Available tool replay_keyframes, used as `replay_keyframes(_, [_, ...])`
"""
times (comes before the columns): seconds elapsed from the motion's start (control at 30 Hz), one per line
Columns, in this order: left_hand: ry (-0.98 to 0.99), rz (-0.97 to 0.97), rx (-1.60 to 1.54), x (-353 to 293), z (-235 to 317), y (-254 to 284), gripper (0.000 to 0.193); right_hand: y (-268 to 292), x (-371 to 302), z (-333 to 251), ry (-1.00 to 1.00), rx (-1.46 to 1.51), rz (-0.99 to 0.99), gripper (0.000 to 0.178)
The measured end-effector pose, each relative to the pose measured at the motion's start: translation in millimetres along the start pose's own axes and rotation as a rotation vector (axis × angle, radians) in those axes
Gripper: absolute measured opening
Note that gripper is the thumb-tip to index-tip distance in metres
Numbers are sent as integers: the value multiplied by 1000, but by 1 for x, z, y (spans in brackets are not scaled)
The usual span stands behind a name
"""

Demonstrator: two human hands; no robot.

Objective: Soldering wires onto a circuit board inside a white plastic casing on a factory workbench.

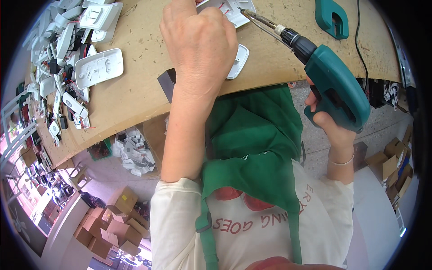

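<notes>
My right hand (332, 128) is wrapped round the handle of a green soldering gun (339, 85). Its thin metal tip reaches over a white plastic housing (236, 15) at the top edge, where thin red wires show inside. My left hand (198, 38) is closed, knuckles up, against the near left side of that housing. Its fingertips are hidden, so what they pinch cannot be made out. Partly under the left hand lies a small white cover (239, 60). A dark block (167, 84) sits beside my left wrist.
A big heap of white plastic parts (58, 45) covers the table's left end, with one white shell (100, 67) nearer me. At the far right are a green curved tool (332, 18) and a black cable (357, 36). Cardboard boxes (119, 225) stand on the floor.
</notes>
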State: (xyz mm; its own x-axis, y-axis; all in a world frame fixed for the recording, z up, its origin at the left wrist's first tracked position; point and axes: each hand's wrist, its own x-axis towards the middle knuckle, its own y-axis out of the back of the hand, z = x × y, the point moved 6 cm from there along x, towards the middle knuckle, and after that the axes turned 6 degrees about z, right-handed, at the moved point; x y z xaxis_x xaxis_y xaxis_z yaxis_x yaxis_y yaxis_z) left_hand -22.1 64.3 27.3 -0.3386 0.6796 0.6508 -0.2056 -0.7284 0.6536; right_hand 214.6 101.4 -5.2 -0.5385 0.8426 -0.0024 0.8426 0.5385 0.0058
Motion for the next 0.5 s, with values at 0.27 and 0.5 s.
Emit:
replay_keyframes(0.27, [-6, 19, -4, 1, -2, -2, 5, 0, 11, -2, -23, -103, -51, 46])
replay_keyframes(0.5, [-14, 24, 42, 1, -2, -4, 5, -4, 21, -14, -10, -128, -37, 40])
